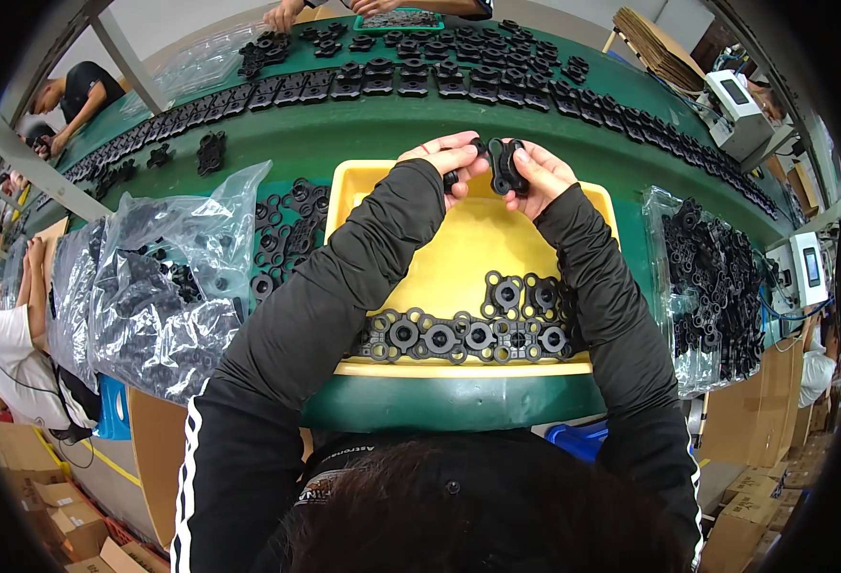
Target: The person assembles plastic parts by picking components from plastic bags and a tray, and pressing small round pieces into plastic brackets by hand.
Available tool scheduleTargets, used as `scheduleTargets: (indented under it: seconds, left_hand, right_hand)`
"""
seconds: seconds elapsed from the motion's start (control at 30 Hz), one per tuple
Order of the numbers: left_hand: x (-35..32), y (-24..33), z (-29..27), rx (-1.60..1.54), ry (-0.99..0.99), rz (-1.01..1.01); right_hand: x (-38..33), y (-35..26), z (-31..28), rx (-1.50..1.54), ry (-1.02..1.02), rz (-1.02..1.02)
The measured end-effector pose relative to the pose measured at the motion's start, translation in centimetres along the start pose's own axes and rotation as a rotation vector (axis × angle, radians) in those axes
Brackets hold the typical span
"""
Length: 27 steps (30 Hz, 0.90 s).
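While both hands grasp a black plastic part [506,164] above the yellow tray [459,248], left hand [447,158] and right hand [541,177] pinching it, finished parts [468,329] line the tray's near edge, bagged parts [168,277] lie left, on a green conveyor [363,134].

One yellow tray [459,246] holds about seven black plastic parts [468,329]; three clear bags [168,277] of parts flank it.

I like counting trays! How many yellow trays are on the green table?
1. The yellow tray lies in front of the person, under both hands, with black plastic parts along its near edge. A green tray sits at the far side.
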State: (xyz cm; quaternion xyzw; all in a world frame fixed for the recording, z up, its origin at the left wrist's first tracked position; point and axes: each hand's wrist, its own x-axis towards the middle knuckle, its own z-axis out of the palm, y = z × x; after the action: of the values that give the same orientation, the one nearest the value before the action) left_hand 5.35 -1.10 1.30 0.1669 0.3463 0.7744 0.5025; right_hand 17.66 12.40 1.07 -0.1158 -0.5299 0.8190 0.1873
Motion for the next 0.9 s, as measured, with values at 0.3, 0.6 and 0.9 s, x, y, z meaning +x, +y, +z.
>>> scheduleTargets:
  seconds: [0.3, 0.6, 0.9]
  left_hand:
    - [0.1, -0.2, -0.2, 0.155, -0.014, 0.009]
    - [-0.5, -0.2, 2.0, 0.536, 0.1, 0.246]
    - [-0.7, -0.1, 1.4, 0.495, 0.095, 0.238]
  right_hand:
    - [-0.1, 0.0, -0.2, -0.088, -0.149, 0.001]
    - [-0.1, -0.6, -0.7, -0.024, -0.153, 0.037]
    - [-0.5, -0.3, 0.4, -0.191, -0.043, -0.011]
